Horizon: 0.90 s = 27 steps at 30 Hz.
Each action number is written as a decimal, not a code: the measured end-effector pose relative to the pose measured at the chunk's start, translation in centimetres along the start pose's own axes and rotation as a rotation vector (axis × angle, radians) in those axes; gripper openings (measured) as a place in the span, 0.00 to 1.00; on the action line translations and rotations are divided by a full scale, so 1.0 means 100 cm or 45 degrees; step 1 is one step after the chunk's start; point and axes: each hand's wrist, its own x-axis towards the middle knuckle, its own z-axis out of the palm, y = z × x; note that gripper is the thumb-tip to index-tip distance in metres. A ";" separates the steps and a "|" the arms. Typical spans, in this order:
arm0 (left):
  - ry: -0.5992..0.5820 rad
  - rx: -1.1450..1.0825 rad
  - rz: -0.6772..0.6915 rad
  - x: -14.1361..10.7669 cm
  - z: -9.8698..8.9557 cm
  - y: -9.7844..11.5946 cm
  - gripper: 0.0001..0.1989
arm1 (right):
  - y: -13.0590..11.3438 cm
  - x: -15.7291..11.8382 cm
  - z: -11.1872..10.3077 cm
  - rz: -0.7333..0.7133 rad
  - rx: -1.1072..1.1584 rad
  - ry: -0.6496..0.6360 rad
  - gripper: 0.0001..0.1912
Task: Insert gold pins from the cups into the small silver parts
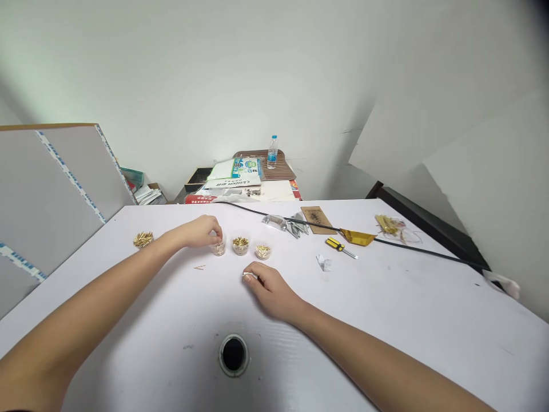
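At your twelve o'clock, past the counter [407, 320], a blue-capped bottle [272, 153] stands on a brown tray [286, 169], with a printed bag [246, 166] at its nine o'clock. Around your one o'clock you have a screwdriver [335, 245] with a yellow-and-black handle, its shaft pointing to four. A black cable [429, 251] runs toward your two o'clock. Between ten and eleven stands a grey panel [55, 177].

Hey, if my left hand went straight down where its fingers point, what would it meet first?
The left hand would most likely meet the leftmost clear cup, just below it; whether they touch is unclear.
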 end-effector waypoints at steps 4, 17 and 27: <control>0.284 -0.174 -0.056 -0.013 0.001 -0.002 0.09 | -0.001 0.000 -0.001 -0.007 -0.003 0.002 0.12; 0.510 -1.638 -0.215 -0.051 0.083 0.075 0.20 | 0.001 0.002 -0.002 0.068 0.075 0.154 0.11; 0.618 -1.670 -0.184 -0.055 0.119 0.084 0.16 | 0.003 0.000 -0.001 0.075 -0.063 0.045 0.10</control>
